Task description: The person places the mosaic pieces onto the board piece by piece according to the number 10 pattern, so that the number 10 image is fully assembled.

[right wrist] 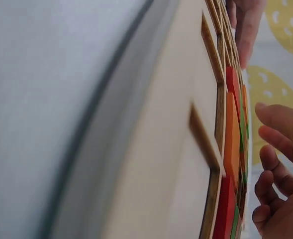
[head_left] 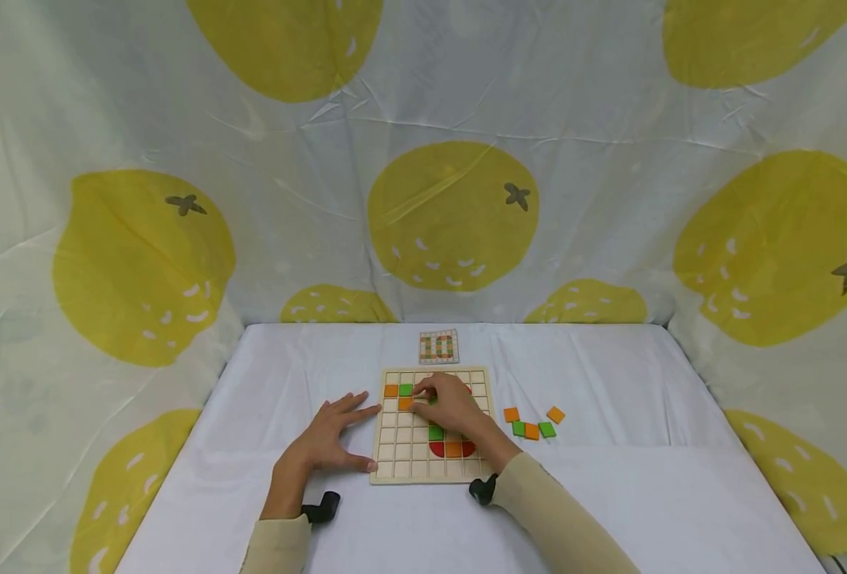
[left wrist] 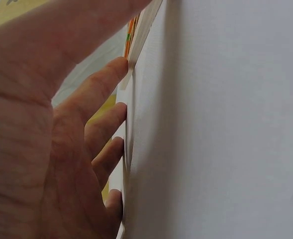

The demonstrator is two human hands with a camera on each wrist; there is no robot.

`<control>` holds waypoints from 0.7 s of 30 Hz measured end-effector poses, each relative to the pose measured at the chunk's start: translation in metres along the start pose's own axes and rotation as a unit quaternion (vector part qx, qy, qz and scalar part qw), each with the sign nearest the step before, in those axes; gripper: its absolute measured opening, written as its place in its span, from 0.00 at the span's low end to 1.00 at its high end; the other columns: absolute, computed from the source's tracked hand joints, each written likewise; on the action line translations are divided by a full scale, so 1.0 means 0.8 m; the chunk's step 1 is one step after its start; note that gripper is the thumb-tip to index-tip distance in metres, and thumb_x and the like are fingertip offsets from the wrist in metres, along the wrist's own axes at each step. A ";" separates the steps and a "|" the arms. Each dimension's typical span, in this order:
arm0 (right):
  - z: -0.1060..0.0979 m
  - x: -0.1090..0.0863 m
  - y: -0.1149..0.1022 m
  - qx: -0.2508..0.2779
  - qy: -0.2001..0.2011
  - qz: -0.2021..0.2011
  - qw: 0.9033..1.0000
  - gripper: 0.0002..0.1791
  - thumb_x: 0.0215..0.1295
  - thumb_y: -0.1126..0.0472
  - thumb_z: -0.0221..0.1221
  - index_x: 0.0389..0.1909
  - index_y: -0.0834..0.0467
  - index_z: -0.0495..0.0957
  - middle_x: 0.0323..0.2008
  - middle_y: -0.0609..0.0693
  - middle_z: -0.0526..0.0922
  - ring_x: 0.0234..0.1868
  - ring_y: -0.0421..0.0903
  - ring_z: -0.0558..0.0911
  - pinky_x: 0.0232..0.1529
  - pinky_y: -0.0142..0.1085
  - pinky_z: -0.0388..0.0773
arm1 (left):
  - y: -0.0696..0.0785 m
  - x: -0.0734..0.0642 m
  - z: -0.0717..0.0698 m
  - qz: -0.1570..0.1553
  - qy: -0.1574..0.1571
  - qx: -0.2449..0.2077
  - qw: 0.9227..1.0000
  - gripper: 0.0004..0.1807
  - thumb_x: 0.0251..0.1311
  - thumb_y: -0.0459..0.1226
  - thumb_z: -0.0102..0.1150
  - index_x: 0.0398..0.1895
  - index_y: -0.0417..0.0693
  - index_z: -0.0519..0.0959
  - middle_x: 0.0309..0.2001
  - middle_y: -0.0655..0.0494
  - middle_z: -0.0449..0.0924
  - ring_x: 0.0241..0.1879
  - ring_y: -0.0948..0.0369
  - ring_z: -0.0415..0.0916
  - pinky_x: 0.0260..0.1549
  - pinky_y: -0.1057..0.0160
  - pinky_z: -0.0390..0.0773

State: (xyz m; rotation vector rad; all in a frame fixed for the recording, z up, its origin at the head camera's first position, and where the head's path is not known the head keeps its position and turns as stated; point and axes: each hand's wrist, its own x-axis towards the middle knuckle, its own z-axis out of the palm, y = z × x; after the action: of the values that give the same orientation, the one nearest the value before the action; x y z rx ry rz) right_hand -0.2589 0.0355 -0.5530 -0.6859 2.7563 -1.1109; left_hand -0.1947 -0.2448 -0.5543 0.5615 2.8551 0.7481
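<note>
With right grip (head_left: 453, 405) half curled, any hold unclear, and left grip (head_left: 333, 434) spread at board's (head_left: 401, 452) edge, could knock seated tiles (head_left: 392, 391) askew if dragged low.

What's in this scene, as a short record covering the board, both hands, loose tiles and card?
Board: pale, gridded, with orange, green and red tiles in it
Left hand: fingers spread, at the board's left edge
Right hand: over the board; whether it holds a tile is unclear
Loose tiles: three orange, two green, right of the board
Card: beyond the board, showing "10"
</note>
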 end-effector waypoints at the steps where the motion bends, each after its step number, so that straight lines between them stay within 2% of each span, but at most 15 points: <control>1: -0.002 -0.002 0.002 -0.002 0.002 -0.002 1.000 0.12 0.66 0.49 0.68 0.47 0.47 0.88 0.38 0.42 0.82 0.38 0.39 0.77 0.43 0.35 0.78 | 0.000 0.000 0.001 -0.001 -0.001 0.002 1.000 0.55 0.36 0.66 0.78 0.74 0.66 0.72 0.80 0.52 0.61 0.81 0.44 0.52 0.77 0.32 0.46; 5: -0.014 -0.009 0.010 0.008 0.012 0.002 1.000 0.13 0.66 0.49 0.68 0.47 0.48 0.88 0.40 0.42 0.83 0.41 0.40 0.78 0.46 0.37 0.79 | -0.001 0.000 0.002 -0.002 0.001 0.007 1.000 0.55 0.36 0.66 0.78 0.74 0.66 0.72 0.80 0.52 0.61 0.81 0.44 0.52 0.77 0.32 0.47; 10: -0.032 -0.021 0.023 0.023 0.032 0.014 0.999 0.12 0.64 0.50 0.70 0.46 0.48 0.89 0.39 0.42 0.83 0.40 0.42 0.78 0.44 0.38 0.78 | -0.002 0.000 0.002 0.000 0.005 0.004 1.000 0.54 0.36 0.65 0.78 0.74 0.66 0.73 0.80 0.51 0.61 0.81 0.43 0.52 0.77 0.32 0.47; 18: -0.063 -0.048 0.046 0.005 0.054 0.043 0.998 0.16 0.60 0.48 0.74 0.46 0.50 0.89 0.31 0.43 0.79 0.33 0.43 0.74 0.33 0.35 0.73 | -0.004 0.000 0.004 0.000 0.006 0.002 1.000 0.55 0.35 0.67 0.78 0.74 0.67 0.72 0.80 0.52 0.61 0.81 0.44 0.52 0.77 0.32 0.47; 21: -0.078 -0.062 0.057 0.014 0.056 0.052 0.997 0.17 0.59 0.49 0.74 0.47 0.50 0.89 0.30 0.43 0.79 0.34 0.44 0.73 0.33 0.35 0.71 | -0.004 0.001 0.005 0.003 0.005 0.003 1.000 0.55 0.36 0.67 0.77 0.74 0.67 0.72 0.80 0.52 0.61 0.81 0.44 0.52 0.77 0.32 0.47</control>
State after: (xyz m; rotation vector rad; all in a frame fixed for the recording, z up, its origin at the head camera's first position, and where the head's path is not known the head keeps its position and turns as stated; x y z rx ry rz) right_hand -0.2471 0.1260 -0.5426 -0.4865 2.8253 -1.1975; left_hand -0.1957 -0.2456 -0.5594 0.5691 2.8668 0.7455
